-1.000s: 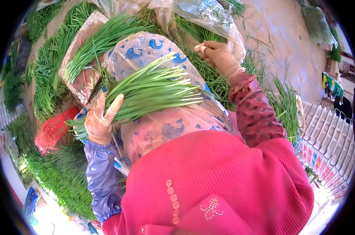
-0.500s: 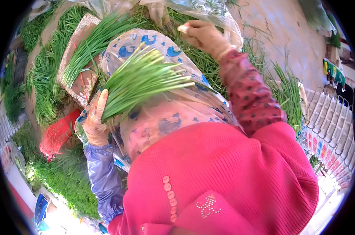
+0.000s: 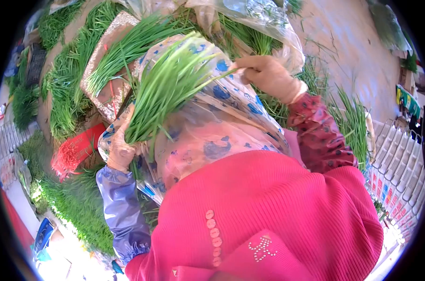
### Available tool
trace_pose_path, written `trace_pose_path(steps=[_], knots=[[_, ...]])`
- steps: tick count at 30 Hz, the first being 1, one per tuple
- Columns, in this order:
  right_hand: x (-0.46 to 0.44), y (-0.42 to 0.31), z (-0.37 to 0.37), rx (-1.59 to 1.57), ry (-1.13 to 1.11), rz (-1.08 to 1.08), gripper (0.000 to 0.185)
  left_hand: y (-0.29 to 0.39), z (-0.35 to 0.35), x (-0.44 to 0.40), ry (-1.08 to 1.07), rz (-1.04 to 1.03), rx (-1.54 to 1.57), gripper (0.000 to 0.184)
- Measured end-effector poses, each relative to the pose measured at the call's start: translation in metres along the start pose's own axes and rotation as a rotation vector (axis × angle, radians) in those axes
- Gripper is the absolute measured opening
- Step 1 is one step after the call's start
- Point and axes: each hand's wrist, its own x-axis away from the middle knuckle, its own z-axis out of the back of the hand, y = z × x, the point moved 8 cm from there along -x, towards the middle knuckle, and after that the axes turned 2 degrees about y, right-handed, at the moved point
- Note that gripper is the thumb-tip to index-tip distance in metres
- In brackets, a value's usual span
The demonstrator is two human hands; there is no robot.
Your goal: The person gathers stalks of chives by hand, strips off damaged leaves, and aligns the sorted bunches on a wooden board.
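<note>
My left hand (image 3: 122, 145), in a thin clear glove, is wrapped round the lower part of a bunch of long green stalks (image 3: 168, 86). The bunch fans up and to the right above a clear apron with blue whale prints (image 3: 217, 96). At the right of the bunch, my right hand (image 3: 268, 77), gloved too, pinches the pale end of a stalk between thumb and finger. The bunch is slightly blurred.
Another green bunch (image 3: 123, 51) lies across a speckled board (image 3: 91, 86) at the upper left. Below it are red ties (image 3: 74, 152). Loose greens (image 3: 76, 206) cover the left floor. Clear plastic sheeting (image 3: 264, 18) lies ahead, with stacked white racks (image 3: 395, 164) at the right.
The bunch has tilted more upright in my left hand, whose fingers have closed round it. My right hand has come to the bunch's pale ends and pinches a stalk there.
</note>
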Motion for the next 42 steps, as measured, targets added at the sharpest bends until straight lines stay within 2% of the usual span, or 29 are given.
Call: trace_pose_path(steps=[1, 3, 5, 7, 8, 9, 11, 13, 15, 17, 18, 20, 21, 23, 26, 28, 29, 30, 32, 34, 38, 42], knots=[[-0.002, 0.008, 0.011, 0.048, 0.024, -0.012, 0.025, -0.016, -0.002, 0.005, -0.068, 0.184, 0.051, 0.053], [-0.004, 0.028, 0.035, 0.185, 0.071, -0.058, 0.025, -0.030, -0.011, 0.019, -0.207, 0.586, 0.393, 0.052], [0.004, 0.053, 0.061, 0.280, 0.098, -0.081, 0.025, -0.029, -0.013, 0.021, -0.211, 0.593, 0.430, 0.047], [0.013, 0.057, 0.041, 0.971, -0.193, 0.300, 0.034, -0.028, -0.011, 0.023, -0.209, 0.601, 0.462, 0.042], [0.014, 0.051, 0.042, 0.972, -0.187, 0.313, 0.034, -0.029, -0.012, 0.023, -0.241, 0.614, 0.488, 0.040], [0.020, 0.041, 0.039, 0.965, -0.290, 0.124, 0.039, -0.029, -0.014, 0.024, -0.274, 0.627, 0.514, 0.038], [0.012, 0.063, 0.043, 0.818, -0.200, 0.089, 0.049, -0.026, -0.019, 0.026, -0.272, 0.708, 0.574, 0.036], [-0.005, 0.027, 0.030, 0.270, -0.128, -0.028, 0.054, -0.027, -0.019, 0.026, -0.243, 0.714, 0.567, 0.037], [-0.015, -0.032, 0.013, -0.203, -0.112, 0.111, 0.062, -0.018, -0.020, 0.021, -0.239, 0.712, 0.589, 0.041], [-0.035, -0.057, -0.003, -0.141, -0.117, 0.300, 0.070, -0.018, -0.021, 0.020, -0.267, 0.716, 0.579, 0.039], [-0.040, -0.072, -0.011, -0.144, -0.111, 0.300, 0.070, -0.019, -0.023, 0.020, -0.292, 0.727, 0.579, 0.037], [-0.046, -0.086, -0.038, 0.202, -0.286, 0.151, 0.073, -0.015, -0.026, 0.019, -0.310, 0.723, 0.567, 0.037], [-0.047, -0.084, -0.039, 0.200, -0.286, 0.152, 0.073, -0.011, -0.027, 0.019, -0.268, 0.728, 0.609, 0.037], [-0.049, -0.084, -0.045, -0.023, -0.323, 0.216, 0.075, -0.009, -0.028, 0.021, -0.217, 0.736, 0.652, 0.036], [-0.048, -0.068, -0.045, -0.007, -0.256, 0.300, 0.068, -0.012, -0.028, 0.023, -0.197, 0.700, 0.691, 0.034], [-0.042, -0.070, -0.048, -0.053, -0.325, 0.242, 0.066, -0.019, -0.035, 0.023, -0.265, 0.704, 0.683, 0.052], [-0.043, -0.066, -0.049, -0.083, -0.328, 0.244, 0.064, -0.028, -0.038, 0.024, -0.301, 0.710, 0.690, 0.055], [-0.043, -0.063, -0.049, -0.112, -0.330, 0.248, 0.062, -0.028, -0.040, 0.024, -0.307, 0.711, 0.693, 0.055], [-0.040, -0.064, -0.048, -0.151, -0.311, 0.205, 0.054, -0.017, -0.044, 0.019, -0.340, 0.629, 0.758, 0.041], [-0.039, -0.068, -0.043, -0.045, -0.250, 0.147, 0.048, -0.014, -0.047, 0.017, -0.323, 0.619, 0.793, 0.043], [-0.050, -0.052, -0.044, -0.269, -0.112, 0.144, 0.043, -0.019, -0.047, 0.017, -0.276, 0.605, 0.860, 0.048], [-0.047, -0.055, -0.042, -0.232, -0.068, 0.119, 0.043, -0.024, -0.048, 0.018, -0.240, 0.631, 0.902, 0.050]])
